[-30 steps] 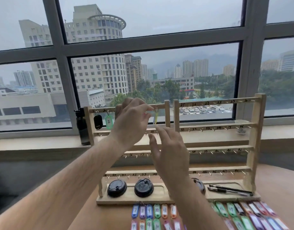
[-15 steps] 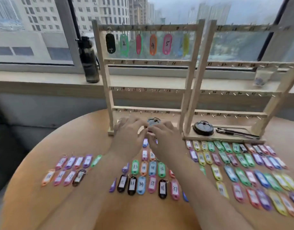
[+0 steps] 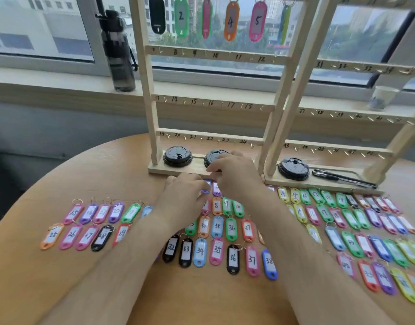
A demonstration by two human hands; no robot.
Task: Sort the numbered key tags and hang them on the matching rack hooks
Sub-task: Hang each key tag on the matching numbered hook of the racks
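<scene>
Your left hand (image 3: 184,198) curls its fingertips round a small purple plastic key tag (image 3: 206,186), just in front of the base of the pale wooden rack (image 3: 225,53). Your right hand (image 3: 237,178) is bent over close beside it; I cannot tell whether it holds anything. Rows of coloured numbered tags (image 3: 217,227) lie flat across the round wooden table (image 3: 61,179). Six tags hang from the rack's top rail, among them the orange tag marked 4 (image 3: 231,22).

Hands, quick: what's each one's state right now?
Left hand: pinching a purple key tag.
Right hand: fingers curled, grip hidden from the head view; cannot be told.
</scene>
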